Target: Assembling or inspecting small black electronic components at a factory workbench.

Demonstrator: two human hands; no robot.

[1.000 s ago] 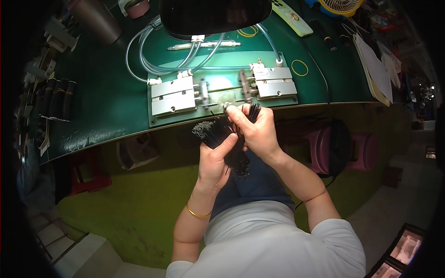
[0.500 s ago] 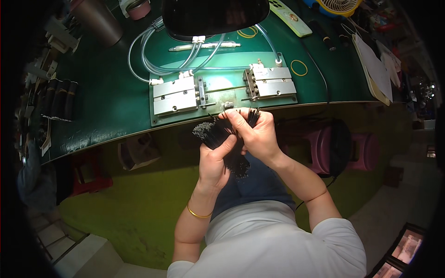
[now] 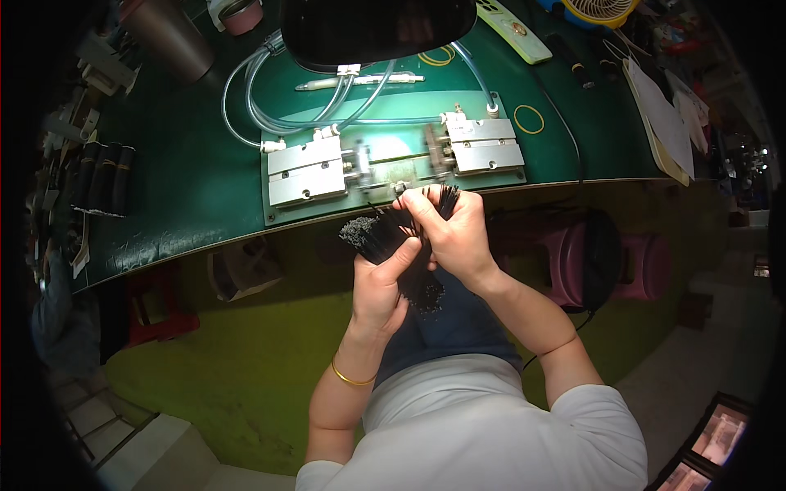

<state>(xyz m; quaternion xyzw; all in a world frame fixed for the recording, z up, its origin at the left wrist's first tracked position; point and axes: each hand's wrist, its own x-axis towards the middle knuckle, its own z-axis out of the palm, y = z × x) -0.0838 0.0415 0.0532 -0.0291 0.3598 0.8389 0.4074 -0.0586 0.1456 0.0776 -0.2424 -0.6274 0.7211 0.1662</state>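
My left hand [image 3: 383, 278] is closed round a thick bundle of thin black wires [image 3: 360, 233], whose greyish cut ends face up and left. The bundle's lower ends come out below the hand. Close beside it, my right hand [image 3: 455, 233] holds a smaller bunch of the same black wires [image 3: 447, 199], fanned between its fingers. Its thumb and index finger pinch together at the front edge of the fixture plate [image 3: 286, 211]; what lies in the pinch is too small to make out. Just beyond the fingertips stand two metal pneumatic cylinders, left [image 3: 307, 173] and right [image 3: 485, 147], with blurred end blocks facing each other.
Clear air hoses [image 3: 254, 102] loop behind the cylinders, near a pen [image 3: 319, 83]. A dark lamp head [image 3: 377, 33] overhangs the bench. Banded black bundles [image 3: 105, 176] lie left; a phone [image 3: 516, 33], rubber band [image 3: 528, 120] and papers [image 3: 655, 123] lie right.
The cylinders' end blocks have shifted inward toward each other and are smeared by motion. Both hands stay nearly in place, still holding the wires.
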